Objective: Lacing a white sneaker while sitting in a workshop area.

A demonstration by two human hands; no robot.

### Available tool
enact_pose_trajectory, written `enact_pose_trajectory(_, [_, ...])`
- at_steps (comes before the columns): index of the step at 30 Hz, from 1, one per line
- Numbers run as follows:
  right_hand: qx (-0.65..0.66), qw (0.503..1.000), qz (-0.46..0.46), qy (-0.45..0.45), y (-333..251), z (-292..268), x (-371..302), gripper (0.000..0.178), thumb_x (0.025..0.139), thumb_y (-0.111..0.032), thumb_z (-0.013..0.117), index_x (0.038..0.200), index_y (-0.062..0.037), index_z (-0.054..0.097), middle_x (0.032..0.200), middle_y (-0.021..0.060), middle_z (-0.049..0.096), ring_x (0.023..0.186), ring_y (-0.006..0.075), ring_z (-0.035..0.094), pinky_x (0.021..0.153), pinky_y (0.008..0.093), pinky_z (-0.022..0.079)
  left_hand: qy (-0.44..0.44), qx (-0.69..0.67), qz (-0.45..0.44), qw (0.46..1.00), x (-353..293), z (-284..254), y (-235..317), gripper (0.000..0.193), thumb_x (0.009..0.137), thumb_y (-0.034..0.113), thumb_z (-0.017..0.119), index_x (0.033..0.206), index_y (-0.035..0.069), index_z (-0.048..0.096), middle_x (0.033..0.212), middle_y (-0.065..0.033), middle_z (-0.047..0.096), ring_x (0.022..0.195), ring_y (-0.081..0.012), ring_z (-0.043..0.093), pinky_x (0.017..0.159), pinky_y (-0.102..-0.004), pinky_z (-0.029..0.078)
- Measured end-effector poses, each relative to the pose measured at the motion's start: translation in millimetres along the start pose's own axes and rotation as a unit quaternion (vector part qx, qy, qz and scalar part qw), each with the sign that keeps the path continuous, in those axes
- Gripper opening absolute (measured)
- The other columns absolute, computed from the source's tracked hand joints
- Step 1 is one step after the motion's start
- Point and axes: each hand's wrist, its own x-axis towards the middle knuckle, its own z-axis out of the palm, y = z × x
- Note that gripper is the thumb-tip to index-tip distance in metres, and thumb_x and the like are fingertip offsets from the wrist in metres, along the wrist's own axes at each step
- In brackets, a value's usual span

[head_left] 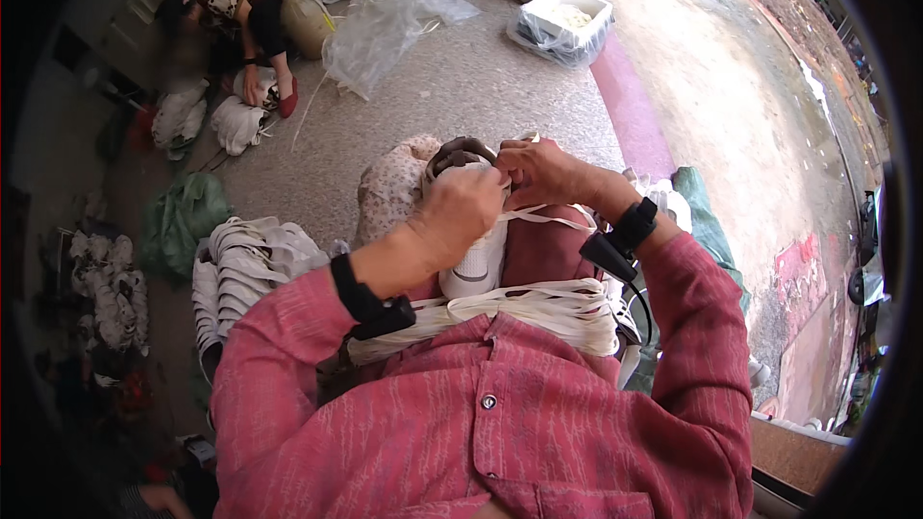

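On my lap lies a white shoe (473,264), its toe toward me and its brown collar (460,152) facing away. Over its upper, my left hand (463,200) is closed, its fingertips pinched at the white shoelace. My right hand (546,171) meets it there, thumb and fingers also closed on the lace. A loop of this shoelace (553,218) hangs to the right across my dark red trouser leg. The hands cover the middle of the shoe, so its eyelets are mostly hidden. A bundle of cream laces (524,315) lies across my lap.
White shoes (252,264) are heaped at my left, with a green sack (185,221) behind them. More white shoes (663,200) and green sacking (707,221) sit at my right. Ahead stands a white box (567,14). A person (248,38) bends over shoes at far left.
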Motion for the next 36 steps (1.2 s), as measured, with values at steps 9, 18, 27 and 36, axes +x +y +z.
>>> enact_pose_trajectory(9, [0.098, 0.995, 0.024, 0.025, 12.9, 10.5, -3.2, 0.024, 0.075, 0.000, 0.062, 0.098, -0.0040, 0.065, 0.089, 0.0108, 0.056, 0.084, 0.0243, 0.061, 0.073, 0.0332, 0.050, -0.094, 0.444, -0.345, 0.821, -138.0, -207.3, -218.4, 0.011, 0.079, 0.016, 0.063, 0.086, 0.007, 0.061, 0.086, -0.0124, 0.059, 0.086, -0.0323, 0.062, 0.071, -0.0462, 0.048])
enact_pose_trajectory(18, [-0.025, 0.966, 0.139, 0.217, -26.5, 5.5, -32.0, 0.026, 0.083, 0.000, 0.056, 0.108, -0.0038, 0.063, 0.105, 0.0151, 0.061, 0.076, 0.0238, 0.063, 0.069, 0.0321, 0.053, -0.017, -0.147, -0.325, 0.934, -107.5, -80.7, -96.2, 0.028, 0.077, 0.013, 0.072, 0.101, 0.004, 0.062, 0.095, -0.0120, 0.064, 0.088, -0.0272, 0.063, 0.078, -0.0361, 0.050])
enact_pose_trajectory(27, [0.150, 0.931, 0.288, 0.164, -50.1, 54.6, -30.4, 0.026, 0.091, -0.022, 0.063, 0.089, 0.0042, 0.064, 0.062, 0.0136, 0.058, 0.055, 0.0197, 0.058, 0.054, 0.0343, 0.045, 0.027, -0.232, -0.170, 0.957, -37.3, -11.1, -66.7, 0.021, 0.079, 0.016, 0.072, 0.092, 0.003, 0.062, 0.093, -0.0095, 0.062, 0.089, -0.0260, 0.060, 0.082, -0.0359, 0.046])
enact_pose_trajectory(36, [0.324, 0.844, 0.405, 0.136, -62.6, 52.7, -30.6, 0.026, 0.094, -0.024, 0.063, 0.096, 0.0020, 0.063, 0.075, 0.0039, 0.063, 0.056, 0.0091, 0.060, 0.044, 0.0226, 0.048, 0.025, -0.301, -0.197, 0.933, -40.1, 4.3, -73.9, 0.023, 0.080, 0.024, 0.073, 0.080, 0.005, 0.060, 0.081, -0.0075, 0.056, 0.080, -0.0244, 0.054, 0.076, -0.0352, 0.044])
